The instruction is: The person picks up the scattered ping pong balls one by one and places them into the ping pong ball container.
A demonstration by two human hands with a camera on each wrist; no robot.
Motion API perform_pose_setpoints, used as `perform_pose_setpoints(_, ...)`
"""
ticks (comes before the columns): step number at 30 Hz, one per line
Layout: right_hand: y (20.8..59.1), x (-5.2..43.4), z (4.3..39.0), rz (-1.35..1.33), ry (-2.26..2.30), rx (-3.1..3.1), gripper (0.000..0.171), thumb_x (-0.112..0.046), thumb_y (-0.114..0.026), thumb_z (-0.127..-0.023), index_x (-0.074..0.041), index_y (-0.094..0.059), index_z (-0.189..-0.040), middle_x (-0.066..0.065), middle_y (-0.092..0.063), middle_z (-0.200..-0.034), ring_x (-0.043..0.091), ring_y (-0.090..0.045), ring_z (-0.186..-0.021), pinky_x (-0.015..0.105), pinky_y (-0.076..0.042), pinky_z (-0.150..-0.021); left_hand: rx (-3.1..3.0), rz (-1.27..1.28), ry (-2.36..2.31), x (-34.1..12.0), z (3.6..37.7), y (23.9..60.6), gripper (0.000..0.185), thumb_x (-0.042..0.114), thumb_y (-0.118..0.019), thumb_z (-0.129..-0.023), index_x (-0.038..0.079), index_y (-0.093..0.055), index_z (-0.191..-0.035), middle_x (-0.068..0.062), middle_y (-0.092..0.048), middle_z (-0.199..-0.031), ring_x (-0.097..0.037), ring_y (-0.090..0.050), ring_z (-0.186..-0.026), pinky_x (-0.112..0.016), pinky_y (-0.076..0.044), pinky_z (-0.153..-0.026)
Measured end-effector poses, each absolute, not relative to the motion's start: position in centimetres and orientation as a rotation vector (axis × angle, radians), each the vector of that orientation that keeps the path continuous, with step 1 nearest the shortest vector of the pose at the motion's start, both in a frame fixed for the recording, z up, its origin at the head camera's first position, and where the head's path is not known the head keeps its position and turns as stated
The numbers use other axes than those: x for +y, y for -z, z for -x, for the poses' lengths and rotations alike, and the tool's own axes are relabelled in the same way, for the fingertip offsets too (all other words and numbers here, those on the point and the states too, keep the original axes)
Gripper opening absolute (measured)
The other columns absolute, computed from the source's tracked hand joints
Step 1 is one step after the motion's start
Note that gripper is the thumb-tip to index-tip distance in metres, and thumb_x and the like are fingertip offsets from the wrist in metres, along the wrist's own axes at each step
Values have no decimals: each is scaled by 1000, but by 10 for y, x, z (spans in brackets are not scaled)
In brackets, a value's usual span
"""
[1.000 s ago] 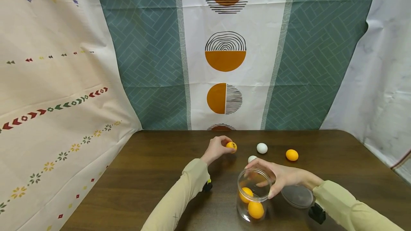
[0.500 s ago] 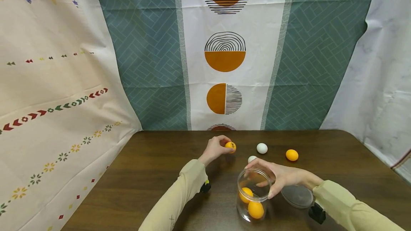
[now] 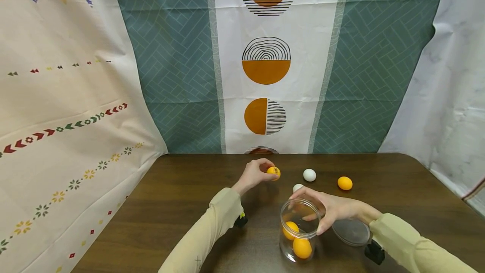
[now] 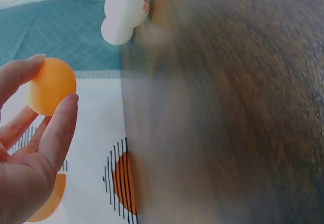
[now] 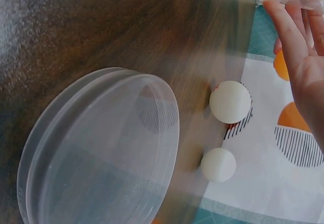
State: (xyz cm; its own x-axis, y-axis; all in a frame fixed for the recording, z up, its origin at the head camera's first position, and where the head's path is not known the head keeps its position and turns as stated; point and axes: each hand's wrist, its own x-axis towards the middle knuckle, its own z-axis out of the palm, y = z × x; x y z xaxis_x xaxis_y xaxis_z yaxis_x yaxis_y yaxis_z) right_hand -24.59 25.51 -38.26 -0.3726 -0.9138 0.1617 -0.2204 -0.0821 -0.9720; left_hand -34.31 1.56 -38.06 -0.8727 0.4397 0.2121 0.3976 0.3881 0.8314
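Note:
Between thumb and fingers, my left hand (image 3: 253, 176) pinches an orange ping-pong ball (image 3: 274, 173) with dark print on it, out over the far part of the table. The left wrist view shows this ball (image 4: 52, 87) held by the fingertips. My right hand (image 3: 335, 209) holds a clear, lidless jar (image 3: 285, 251) by its rim; the jar stands upright. Two orange ping-pong balls lie inside, one low (image 3: 302, 248) and one behind it (image 3: 290, 230). A white ping-pong ball (image 3: 297, 188) sits just beyond the right fingers, partly hidden by them.
Another white ball (image 3: 309, 175) and an orange ball (image 3: 345, 183) rest on the dark wooden table (image 3: 182, 205), farther back. The clear round lid (image 3: 352, 233) lies right of the jar, under my right wrist. Patterned cloths (image 3: 182, 75) hang behind the table and at both sides.
My left forearm has shifted slightly left, while the hand and the orange ball stay almost in place. The right hand and the jar have not moved.

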Motion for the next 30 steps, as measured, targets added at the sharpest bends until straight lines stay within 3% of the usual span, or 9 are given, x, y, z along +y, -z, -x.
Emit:
perform_pose_setpoints(13,382,255,245,1233,1505,1597,72,-8,-69,-78,-2,-22,-133,25,-23,-135,39,-25,-123,56,-32,-89,2505,-880,-1594,18,333,371,26,13,-76,-74,5,-63,-95,-1,-62,-87,-18,-59,-76,-24,-49,-64)
perform_pose_setpoints(19,382,255,245,1233,1506,1601,72,-9,-69,-78,-2,-23,-132,25,-24,-135,39,-26,-122,57,-32,-89,2480,-928,-1632,19,330,367,27,10,-76,-74,4,-63,-97,-6,-63,-89,-25,-59,-79,-26,-49,-62)
perform_pose_setpoints(30,382,255,246,1235,1510,1582,71,-8,-69,-79,-2,-22,-132,27,-22,-135,40,-25,-123,57,-31,-90,2519,-952,-1576,17,326,360,26,15,-76,-74,7,-63,-95,1,-62,-85,-20,-59,-79,-24,-48,-64)
